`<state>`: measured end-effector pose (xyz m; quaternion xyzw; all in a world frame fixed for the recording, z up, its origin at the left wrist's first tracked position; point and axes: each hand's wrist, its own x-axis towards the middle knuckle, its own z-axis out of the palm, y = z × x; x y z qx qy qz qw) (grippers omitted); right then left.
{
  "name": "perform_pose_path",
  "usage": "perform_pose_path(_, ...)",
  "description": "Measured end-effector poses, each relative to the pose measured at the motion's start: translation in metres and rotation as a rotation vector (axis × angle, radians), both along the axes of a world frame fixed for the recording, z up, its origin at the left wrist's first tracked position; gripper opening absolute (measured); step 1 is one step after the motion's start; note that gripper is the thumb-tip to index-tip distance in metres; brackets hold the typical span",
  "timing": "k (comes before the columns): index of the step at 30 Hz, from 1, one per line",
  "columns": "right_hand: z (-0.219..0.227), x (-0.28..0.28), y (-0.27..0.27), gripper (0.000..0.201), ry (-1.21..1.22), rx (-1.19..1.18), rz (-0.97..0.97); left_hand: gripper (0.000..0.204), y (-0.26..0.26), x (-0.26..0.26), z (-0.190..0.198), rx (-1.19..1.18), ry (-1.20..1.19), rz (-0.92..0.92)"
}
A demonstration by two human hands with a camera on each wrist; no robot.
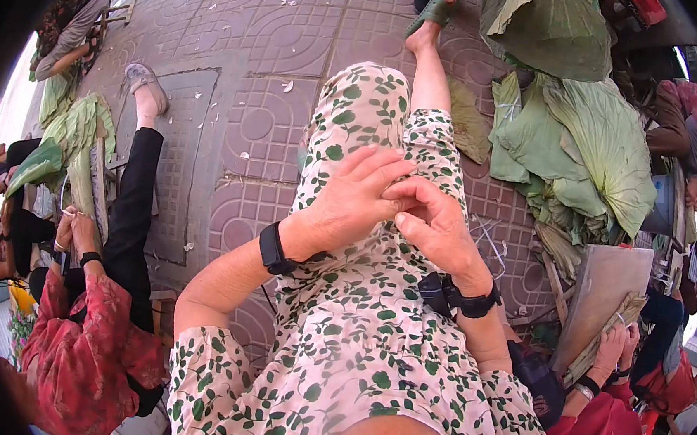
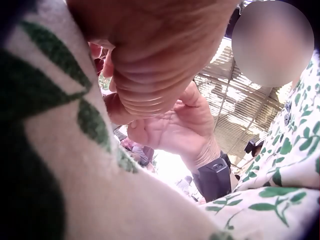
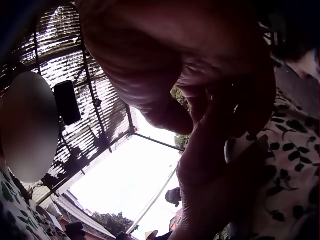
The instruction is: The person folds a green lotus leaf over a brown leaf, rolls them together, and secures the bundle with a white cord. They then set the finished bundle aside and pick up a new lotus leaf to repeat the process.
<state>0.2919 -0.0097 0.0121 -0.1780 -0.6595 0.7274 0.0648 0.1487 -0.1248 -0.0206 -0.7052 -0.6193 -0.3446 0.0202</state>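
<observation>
Over the lap of the leaf-printed clothing, my two hands meet. My left hand lies with its back up and its fingers extended, a black band on the wrist. Bent loosely, the fingers of my right hand touch the left hand around its thumb side. In the left wrist view the right palm faces the camera, its fingers partly hidden behind the left hand. No object shows between the hands. The right wrist view is dark, with the right hand close above the left.
Large green leaves are heaped on the paving at the right, beside an upright board. A person in red sits close on the left with more leaves. Another person's hands work at the right. Patterned paving spreads ahead.
</observation>
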Motion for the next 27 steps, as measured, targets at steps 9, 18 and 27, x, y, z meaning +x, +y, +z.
perform_pose_path(9, 0.003, -0.012, -0.006, 0.020, -0.158, 0.261, 0.004, 0.029, -0.001, 0.002, 0.001, -0.132, 0.106, 0.014)
perform_pose_path(18, -0.007, 0.001, -0.004, 0.031, 0.107, -0.159, -0.068, 0.037, -0.004, 0.004, 0.014, 0.012, 0.047, 0.002)
perform_pose_path(27, 0.015, 0.004, -0.009, 0.023, 0.234, 0.159, -0.154, 0.030, -0.010, 0.005, 0.035, 0.142, -0.006, 0.073)
